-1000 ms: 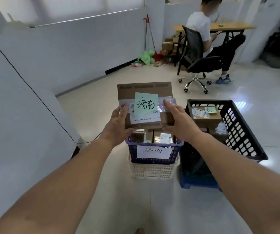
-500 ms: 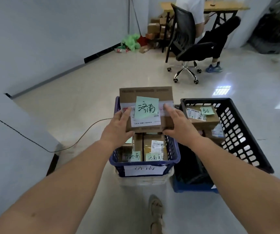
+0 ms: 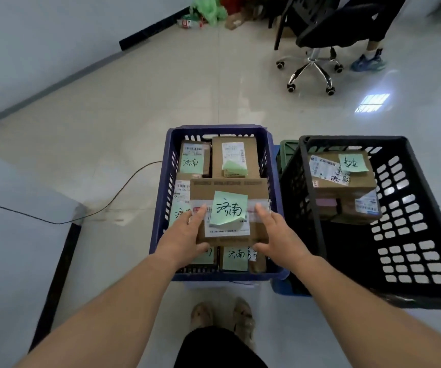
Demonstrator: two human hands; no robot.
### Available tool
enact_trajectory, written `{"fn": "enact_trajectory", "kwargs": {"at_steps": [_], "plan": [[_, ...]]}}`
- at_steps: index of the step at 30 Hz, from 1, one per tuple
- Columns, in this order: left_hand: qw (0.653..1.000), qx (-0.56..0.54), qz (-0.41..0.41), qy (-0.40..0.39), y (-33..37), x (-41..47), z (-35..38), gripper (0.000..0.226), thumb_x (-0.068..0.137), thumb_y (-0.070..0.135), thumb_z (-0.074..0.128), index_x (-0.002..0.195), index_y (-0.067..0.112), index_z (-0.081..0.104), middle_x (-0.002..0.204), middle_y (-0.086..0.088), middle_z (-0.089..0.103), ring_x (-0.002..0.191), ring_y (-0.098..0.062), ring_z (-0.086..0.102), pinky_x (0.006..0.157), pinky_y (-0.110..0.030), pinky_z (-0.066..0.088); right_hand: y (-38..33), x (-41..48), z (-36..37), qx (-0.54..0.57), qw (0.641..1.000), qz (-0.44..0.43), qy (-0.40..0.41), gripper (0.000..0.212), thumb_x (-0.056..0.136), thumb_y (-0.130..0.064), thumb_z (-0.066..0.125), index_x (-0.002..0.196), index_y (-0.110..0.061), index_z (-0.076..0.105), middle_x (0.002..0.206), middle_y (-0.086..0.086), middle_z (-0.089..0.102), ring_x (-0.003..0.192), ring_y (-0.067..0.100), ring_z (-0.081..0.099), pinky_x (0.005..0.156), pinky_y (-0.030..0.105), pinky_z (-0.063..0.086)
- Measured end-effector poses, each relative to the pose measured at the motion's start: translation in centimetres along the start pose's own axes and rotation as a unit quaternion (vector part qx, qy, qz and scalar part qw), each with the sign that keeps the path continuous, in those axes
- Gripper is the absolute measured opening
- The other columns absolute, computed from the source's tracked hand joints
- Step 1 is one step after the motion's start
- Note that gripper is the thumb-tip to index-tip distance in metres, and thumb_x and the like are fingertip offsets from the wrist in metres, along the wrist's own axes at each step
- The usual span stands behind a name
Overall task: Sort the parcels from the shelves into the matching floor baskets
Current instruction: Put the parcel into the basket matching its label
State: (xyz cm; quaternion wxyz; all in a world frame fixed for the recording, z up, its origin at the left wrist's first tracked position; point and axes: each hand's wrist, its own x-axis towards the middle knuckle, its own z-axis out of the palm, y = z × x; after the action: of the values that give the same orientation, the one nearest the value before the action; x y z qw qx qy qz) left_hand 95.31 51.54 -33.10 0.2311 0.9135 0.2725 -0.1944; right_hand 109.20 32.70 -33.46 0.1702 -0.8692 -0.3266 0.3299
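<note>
**Item 1: brown cardboard parcel (image 3: 230,185), flat, taped, with white shipping label.** It bears a pale green sticky note (image 3: 229,208) handwritten in black. It sits inside the rim of the blue basket, over the near half of the load. Whether it already rests on the parcels beneath or is just above them cannot be told.

**Item 2: left hand (image 3: 185,235).** It grips the parcel's left edge, thumb laid along the top by the tape. The other fingers are tucked out of sight below.

**Item 3: right hand (image 3: 278,236).** It grips the right edge the same way, thumb on top. The fingers wrap the near right corner and their tips are hidden.

**Item 4: blue plastic lattice basket (image 3: 219,128), centre floor.** It holds several brown boxed parcels (image 3: 234,155), and the readable notes match the held parcel's.

**Item 5: black plastic lattice basket (image 3: 410,235), right, just beside the blue one.** It holds a stack of brown parcels (image 3: 344,181) under a green note with different writing.

**Change.** A second ago the parcel was held up at chest level, above and short of the blue basket. It has since come down past the rim, and the view has tipped down with it. The grip is unchanged.

**Meaning for the task.** The note matches those in the blue basket, so this parcel seems rightly sorted. Placement looks all but done. What remains is letting go and fetching the next parcel.

**Also present.** A black wheeled office chair (image 3: 312,57) stands far right, and a thin dark cable (image 3: 123,187) runs across the floor on the left.
</note>
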Motion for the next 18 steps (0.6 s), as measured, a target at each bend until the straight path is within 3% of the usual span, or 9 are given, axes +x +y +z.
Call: {"fn": "enact_trajectory", "kwargs": {"at_steps": [8, 13, 18], "plan": [[0.998, 0.052, 0.045, 0.002, -1.5, 4.0, 1.8, 0.097, 0.082, 0.054, 0.064, 0.151, 0.038, -0.003, 0.153, -0.003, 0.024, 0.140, -0.023, 0.024, 0.118, -0.037, 0.022, 2.5, 3.0, 2.0, -0.015, 0.999, 0.027, -0.011, 0.095, 0.086, -0.030, 0.068, 0.152, -0.030, 0.000, 0.149, 0.004, 0.022, 0.122, 0.022, 0.046, 0.097, 0.032, 0.047], [0.996, 0.053, 0.072, -0.008, -1.8, 3.9, 3.4, 0.094, 0.086, 0.054, 0.058, 0.151, 0.036, -0.008, 0.143, -0.004, 0.032, 0.131, -0.021, 0.032, 0.113, -0.036, 0.029, 3.1, 2.0, 2.9, -0.044, 0.998, 0.030, -0.014, 0.094, 0.088, -0.031, 0.066, 0.152, -0.029, -0.003, 0.150, 0.004, 0.019, 0.122, 0.022, 0.047, 0.098, 0.032, 0.047], [0.990, 0.114, 0.067, -0.048, -2.0, 4.3, 3.1, 0.096, 0.086, 0.061, 0.053, 0.150, 0.034, -0.013, 0.149, -0.006, 0.025, 0.137, -0.024, 0.025, 0.116, -0.037, 0.018, 2.1, 2.2, 3.1, -0.048, 0.996, 0.056, -0.058, 0.093, 0.091, -0.032, 0.062, 0.152, -0.028, -0.009, 0.150, 0.005, 0.017, 0.121, 0.021, 0.046, 0.099, 0.030, 0.046]]}}
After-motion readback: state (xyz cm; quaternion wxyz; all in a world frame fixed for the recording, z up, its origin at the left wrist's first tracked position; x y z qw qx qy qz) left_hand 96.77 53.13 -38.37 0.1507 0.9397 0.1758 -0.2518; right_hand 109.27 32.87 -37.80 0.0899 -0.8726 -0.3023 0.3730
